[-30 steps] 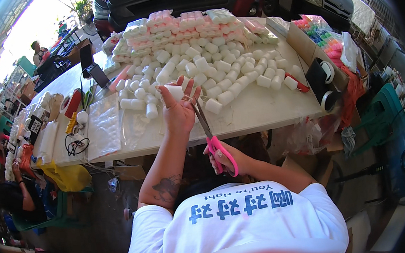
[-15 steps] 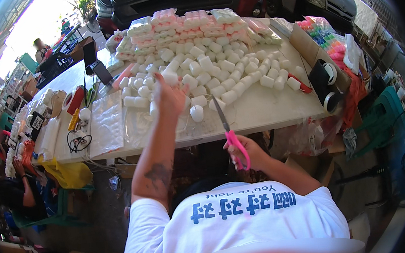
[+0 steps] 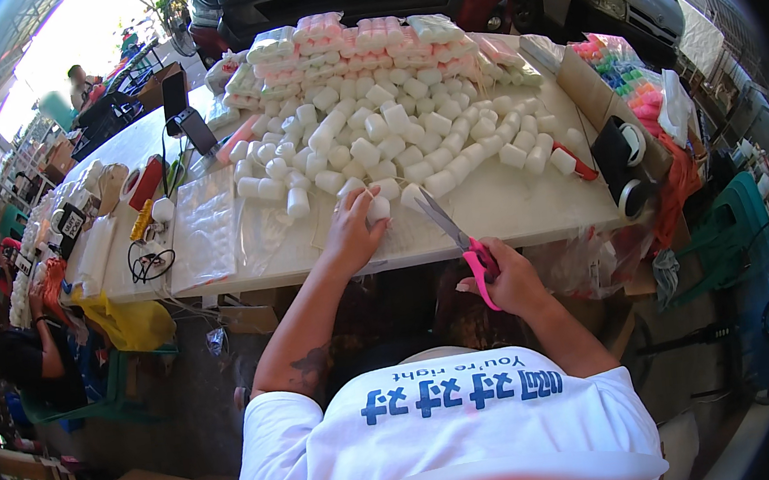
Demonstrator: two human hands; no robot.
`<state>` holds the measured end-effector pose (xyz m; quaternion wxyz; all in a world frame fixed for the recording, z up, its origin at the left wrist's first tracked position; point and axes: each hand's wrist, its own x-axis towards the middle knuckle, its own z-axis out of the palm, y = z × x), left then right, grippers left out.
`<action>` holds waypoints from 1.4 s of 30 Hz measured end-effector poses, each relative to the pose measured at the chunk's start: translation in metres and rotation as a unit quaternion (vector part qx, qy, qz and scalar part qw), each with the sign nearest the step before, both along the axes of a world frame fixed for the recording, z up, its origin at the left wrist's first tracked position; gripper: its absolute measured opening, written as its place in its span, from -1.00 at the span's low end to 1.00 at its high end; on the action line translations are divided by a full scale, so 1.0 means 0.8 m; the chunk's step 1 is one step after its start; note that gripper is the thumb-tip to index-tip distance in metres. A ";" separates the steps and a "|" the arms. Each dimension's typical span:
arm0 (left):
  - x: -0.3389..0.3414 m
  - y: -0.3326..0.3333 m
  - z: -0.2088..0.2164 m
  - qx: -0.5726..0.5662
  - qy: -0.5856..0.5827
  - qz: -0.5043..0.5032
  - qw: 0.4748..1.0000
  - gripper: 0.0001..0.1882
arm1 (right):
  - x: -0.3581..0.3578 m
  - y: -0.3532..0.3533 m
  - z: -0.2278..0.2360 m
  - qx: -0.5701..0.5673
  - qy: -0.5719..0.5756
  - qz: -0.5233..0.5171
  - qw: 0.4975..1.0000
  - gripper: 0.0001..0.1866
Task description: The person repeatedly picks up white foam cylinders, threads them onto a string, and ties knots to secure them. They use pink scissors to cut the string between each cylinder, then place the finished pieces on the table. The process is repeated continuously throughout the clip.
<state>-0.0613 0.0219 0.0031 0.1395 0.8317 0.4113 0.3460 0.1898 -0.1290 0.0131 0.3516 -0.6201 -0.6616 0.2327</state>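
My right hand [image 3: 512, 275] grips pink-handled scissors [image 3: 445, 222] over the table's near edge. Their blades are spread a little and point away to the left, toward the white rolls. My left hand [image 3: 353, 236] has its fingers closed around a small white cylindrical roll [image 3: 378, 209] at the front of the heap. Behind both hands spreads a big heap of white rolls [image 3: 390, 127], some lined up end to end in strings. Whether the held roll is still joined to its neighbours cannot be made out.
Stacked packs of pink and white rolls [image 3: 364, 41] stand behind the heap on the white table [image 3: 531, 210]. Clear plastic bags [image 3: 202, 245], a black cable [image 3: 151, 263] and a phone on a stand [image 3: 195, 129] lie left. A cardboard box [image 3: 608, 90] borders the right. Other people sit leftward.
My left hand has come down and nearer from over the heap and now holds a roll. The scissors have moved right, and their blades have spread and tilted left.
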 end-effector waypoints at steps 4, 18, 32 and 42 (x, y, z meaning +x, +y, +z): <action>0.017 -0.008 0.011 0.013 -0.034 -0.031 0.999 -0.53 | -0.001 -0.010 -0.009 -0.057 0.026 0.012 0.998 -0.40; 0.133 -0.032 0.035 -0.133 0.144 -0.234 0.952 -0.65 | 0.030 -0.063 -0.061 -0.220 0.348 0.027 0.911 -0.59; 0.113 0.023 0.070 -0.141 0.099 -0.186 0.967 -0.58 | 0.069 -0.054 -0.036 -0.251 0.358 -0.062 0.897 -0.62; -0.019 0.274 0.049 -0.101 -0.310 0.172 0.930 -0.28 | 0.201 0.014 0.048 -0.063 -0.205 -0.106 0.971 -0.55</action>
